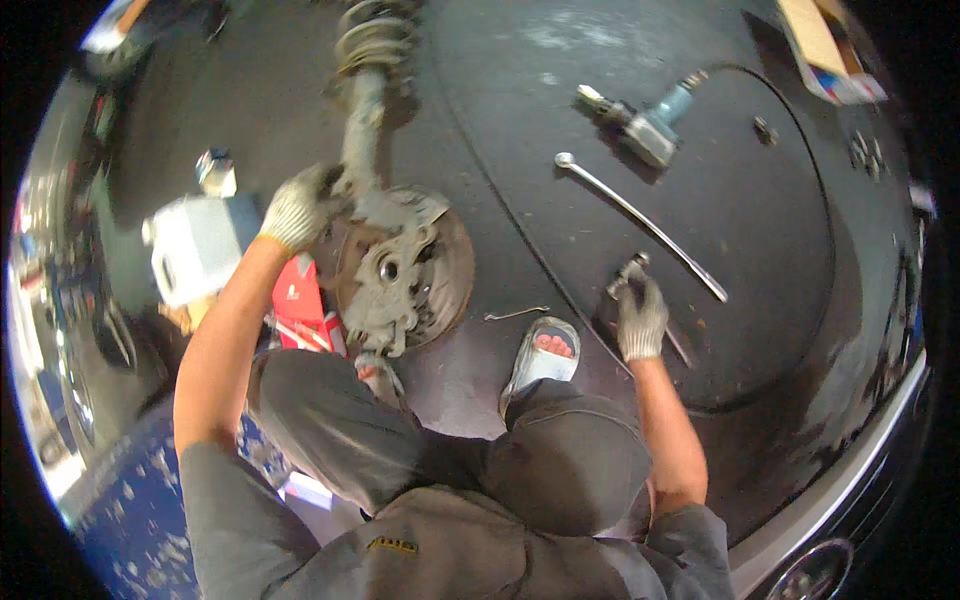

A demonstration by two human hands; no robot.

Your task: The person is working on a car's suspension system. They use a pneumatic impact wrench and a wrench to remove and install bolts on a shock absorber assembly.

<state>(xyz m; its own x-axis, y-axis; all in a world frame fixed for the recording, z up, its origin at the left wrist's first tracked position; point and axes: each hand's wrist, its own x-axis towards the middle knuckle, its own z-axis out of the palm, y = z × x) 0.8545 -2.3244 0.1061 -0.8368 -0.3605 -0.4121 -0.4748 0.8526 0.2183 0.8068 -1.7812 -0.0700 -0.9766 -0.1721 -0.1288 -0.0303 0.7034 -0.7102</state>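
Note:
A suspension strut with a rusty coil spring [375,41] is joined at its lower end to a steering knuckle [386,277], with a brake disc [454,281] behind it. My left hand [300,206], in a knitted work glove, lies at the strut's lower bracket; its fingertips are dark and blurred, so its hold is unclear. My right hand [643,319], gloved too, is low over the floor at the right, its fingers on a metal tool head [628,274]. A thin bar [681,346] shows beside that hand. A small combination wrench [517,313] lies between the disc and my right hand.
A long-handled wrench [645,225] and an air impact wrench [660,127] lie right of the strut; a black hose [517,217] curves across the floor. A white jug [196,251] and a red case [298,300] stand left. A cardboard box [817,45] is upper right.

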